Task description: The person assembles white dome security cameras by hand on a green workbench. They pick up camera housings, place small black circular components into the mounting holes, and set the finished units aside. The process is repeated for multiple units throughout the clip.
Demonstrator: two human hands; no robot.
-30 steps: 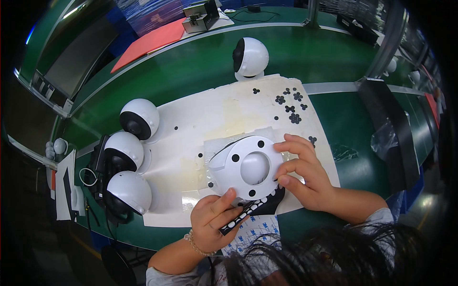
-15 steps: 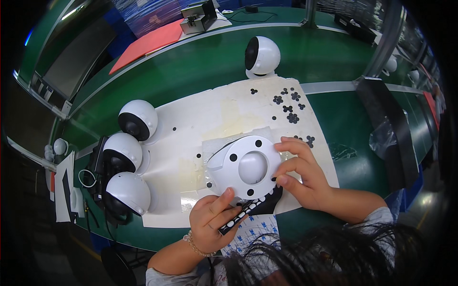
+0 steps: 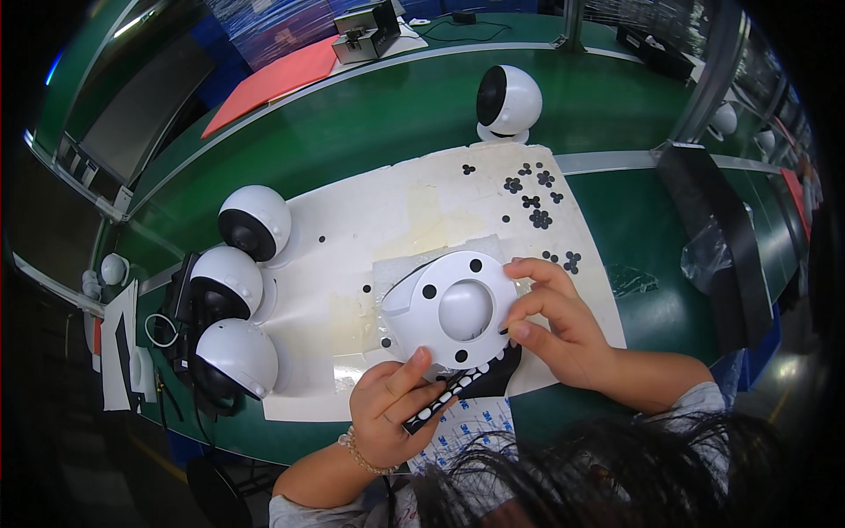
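Observation:
A white ball-shaped camera lies with its ring-shaped base [image 3: 427, 330] facing up on a foam sheet [image 3: 383, 273]. Black round pads [image 3: 475, 265] are stuck on the base around its central hole. My left hand [image 3: 392, 405] holds a black strip of round pads with white circles [image 3: 449, 392], its index fingertip against the base's lower edge. Closed in a pinch at the base's right rim, my right hand [image 3: 559, 326] has thumb and finger at a small black pad [image 3: 504, 330], mostly hidden by the fingers.
Several white ball cameras [image 3: 236, 352] stand left, beside black adapters and cables. Another camera [image 3: 510, 101] stands on the green surface [image 3: 370, 114] behind. Loose black pads [image 3: 540, 218] lie on the worn white sheet [image 3: 308, 387]. A black bar [image 3: 717, 238] stands at right.
The camera on the green surface at the back has shifted to the right. My right fingers have moved slightly, covering more of the small pad at the rim. My left hand stays in place.

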